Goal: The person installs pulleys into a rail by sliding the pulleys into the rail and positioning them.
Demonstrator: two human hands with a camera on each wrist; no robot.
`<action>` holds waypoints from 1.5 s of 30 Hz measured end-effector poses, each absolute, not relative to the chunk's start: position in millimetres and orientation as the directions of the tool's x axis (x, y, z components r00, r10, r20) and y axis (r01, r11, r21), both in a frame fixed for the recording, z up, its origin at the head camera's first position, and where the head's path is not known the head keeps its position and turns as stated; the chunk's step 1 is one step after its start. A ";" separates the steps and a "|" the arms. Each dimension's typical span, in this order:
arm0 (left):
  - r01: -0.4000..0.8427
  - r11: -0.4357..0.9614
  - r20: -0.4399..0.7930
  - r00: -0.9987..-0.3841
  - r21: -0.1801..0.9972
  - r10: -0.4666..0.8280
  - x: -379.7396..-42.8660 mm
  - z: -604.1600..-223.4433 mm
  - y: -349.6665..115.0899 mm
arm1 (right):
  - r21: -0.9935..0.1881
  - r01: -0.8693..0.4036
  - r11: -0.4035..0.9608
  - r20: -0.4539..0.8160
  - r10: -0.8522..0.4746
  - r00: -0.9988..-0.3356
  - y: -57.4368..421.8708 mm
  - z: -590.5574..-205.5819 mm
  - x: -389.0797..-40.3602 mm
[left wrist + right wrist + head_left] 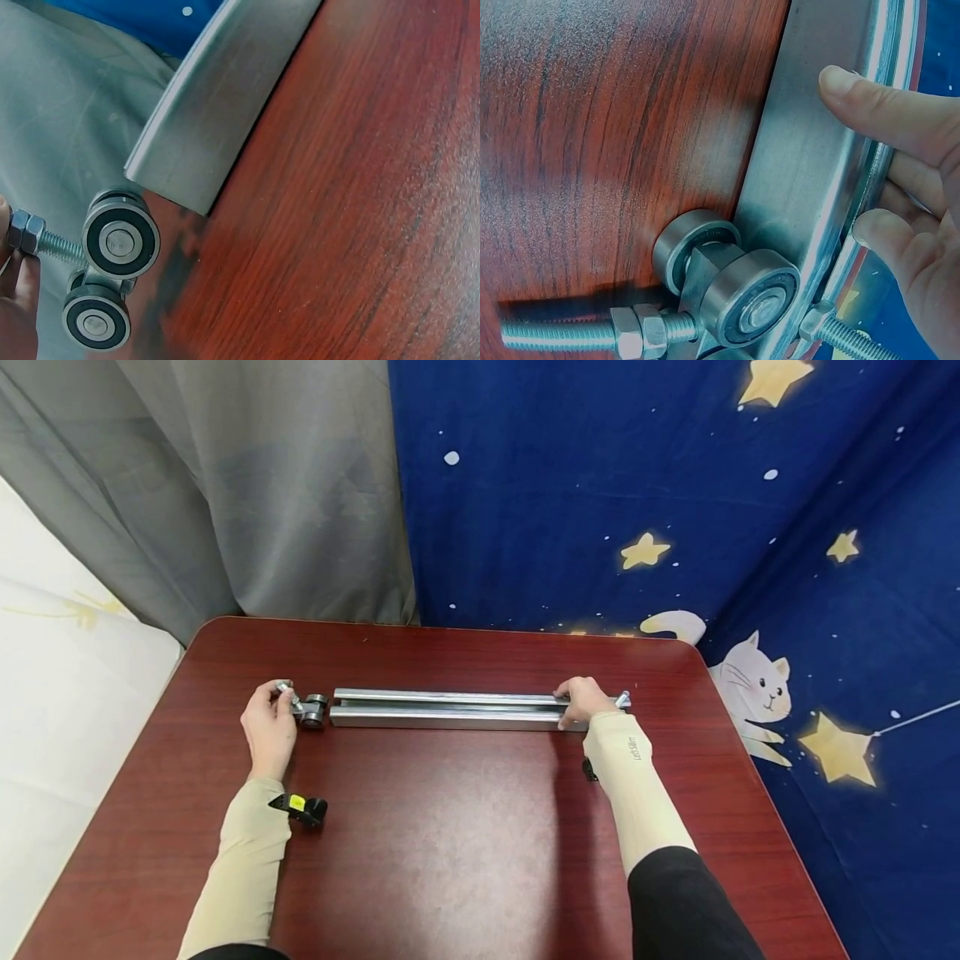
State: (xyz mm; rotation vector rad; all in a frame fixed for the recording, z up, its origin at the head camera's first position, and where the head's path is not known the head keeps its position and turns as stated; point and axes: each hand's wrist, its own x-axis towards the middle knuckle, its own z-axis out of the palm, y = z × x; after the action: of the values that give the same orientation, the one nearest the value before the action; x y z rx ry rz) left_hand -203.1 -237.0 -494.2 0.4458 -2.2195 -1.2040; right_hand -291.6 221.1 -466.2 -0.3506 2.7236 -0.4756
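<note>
A silver, channel-shaped metal rail lies across the table, its slot facing up. Off its left end, my left hand pinches the threaded bolt of a roller trolley by its nuts; the trolley's bearing wheels are close to the rail end. My right hand grips the rail near its right end, thumb on the near side and fingers over the far side. A second roller trolley overlaps that end in the right wrist view, with a threaded bolt jutting out beside it.
The rail rests on a reddish-brown wooden table with rounded back corners. Behind it hang a grey curtain and a blue curtain with stars. White cloth hangs along the left side.
</note>
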 end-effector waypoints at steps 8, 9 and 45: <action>-0.015 0.510 0.305 -0.787 0.860 -0.537 -209.5 -494.2 -235.6 | -0.366 -0.175 0.914 -0.296 -0.293 -0.909 221.3 -467.2 -291.1; -0.011 0.510 0.307 -0.787 0.860 -0.536 -210.4 -494.4 -235.5 | -0.367 -0.171 0.914 -0.298 -0.290 -0.910 221.4 -467.3 -290.9; 0.036 0.528 0.313 -0.839 0.849 -0.446 -220.7 -505.7 -212.7 | -0.355 -0.166 0.920 -0.300 -0.280 -0.912 218.1 -461.4 -288.6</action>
State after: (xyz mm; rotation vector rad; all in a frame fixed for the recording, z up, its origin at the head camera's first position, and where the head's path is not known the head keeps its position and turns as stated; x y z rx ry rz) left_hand -220.7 -212.7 -505.7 0.3329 -2.2681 -1.2761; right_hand -288.6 218.1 -461.4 -0.3281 2.7315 -0.4617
